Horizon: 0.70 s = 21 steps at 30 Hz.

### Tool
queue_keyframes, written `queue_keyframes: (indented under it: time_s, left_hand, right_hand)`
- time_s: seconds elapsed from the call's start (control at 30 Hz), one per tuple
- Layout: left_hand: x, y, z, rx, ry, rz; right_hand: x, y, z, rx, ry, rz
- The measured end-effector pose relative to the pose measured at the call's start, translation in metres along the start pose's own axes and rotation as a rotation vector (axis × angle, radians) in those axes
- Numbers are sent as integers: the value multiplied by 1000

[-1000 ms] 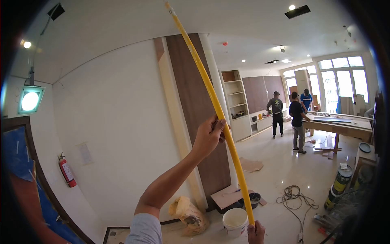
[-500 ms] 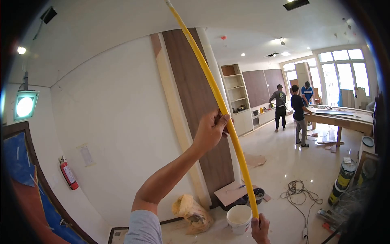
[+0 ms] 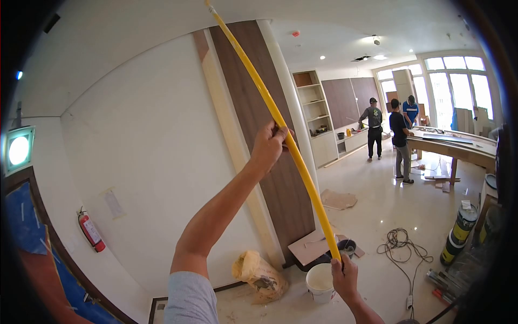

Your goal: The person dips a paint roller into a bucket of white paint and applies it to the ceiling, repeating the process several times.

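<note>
A long yellow pole slants from the lower middle up to the ceiling at the upper left, slightly bowed. My left hand is closed round its middle part, with the arm raised in front of the wall. Lower down, my right hand grips the bottom end of the pole. Behind the pole stands a dark wood panel between a pale strip and a white column. The pole's top end is near the ceiling; whether it touches cannot be told.
A white bucket, a yellow sack and a coiled cable lie on the floor. Stacked cans stand at right. Three people are near a long worktable. A fire extinguisher hangs at left.
The view has shifted slightly. My left hand and the pole appear a little higher and further left. My right hand has risen, showing more of its forearm.
</note>
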State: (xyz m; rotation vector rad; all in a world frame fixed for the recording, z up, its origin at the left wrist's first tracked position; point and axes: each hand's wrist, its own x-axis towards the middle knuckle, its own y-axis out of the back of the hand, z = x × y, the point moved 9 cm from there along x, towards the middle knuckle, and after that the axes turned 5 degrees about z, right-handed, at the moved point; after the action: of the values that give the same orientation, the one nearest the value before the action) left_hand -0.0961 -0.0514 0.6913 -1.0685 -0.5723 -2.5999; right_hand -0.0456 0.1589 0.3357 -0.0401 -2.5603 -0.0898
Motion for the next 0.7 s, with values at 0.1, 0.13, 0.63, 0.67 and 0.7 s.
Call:
queue_keyframes:
  time_s: [0.1, 0.13, 0.63, 0.67, 0.7]
  left_hand:
    - [27, 15, -15, -27, 44, 53]
    - [37, 20, -20, -35, 63, 74]
    - [154, 96, -95, 23, 142, 300]
    - [163, 101, -100, 10, 137, 300]
    - [168, 105, -102, 6, 140, 313]
  right_hand:
    - [26, -14, -10, -5, 17, 7]
    - [36, -19, -13, -23, 19, 6]
    - [146, -101, -33, -78, -36, -70]
    - [152, -104, -36, -72, -31, -74]
    - [156, -108, -40, -73, -30, -82]
